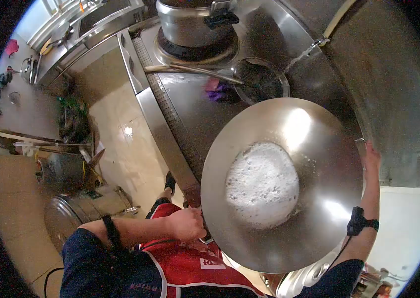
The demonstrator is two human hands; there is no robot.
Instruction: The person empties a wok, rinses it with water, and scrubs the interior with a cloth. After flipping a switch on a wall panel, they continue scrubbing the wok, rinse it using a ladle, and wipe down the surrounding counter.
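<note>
A large steel wok (329, 164) hangs over the stove counter, its inside facing me, with a patch of white foamy liquid (262, 186) at its middle-left. My left hand (187, 224) is closed round the loop handle at the wok's lower left edge. On the opposite side, my right hand (371, 159) grips the other handle at the right rim; the wok partly hides its fingers.
Beyond the wok, water runs from a spout (323, 41) towards a round strainer (261, 82). A steel pot (185, 25) stands on a burner. Purple and pink cloth (216, 90) and long-handled tools (195, 70) lie on the counter (190, 102). Metal drums (90, 206) stand at left.
</note>
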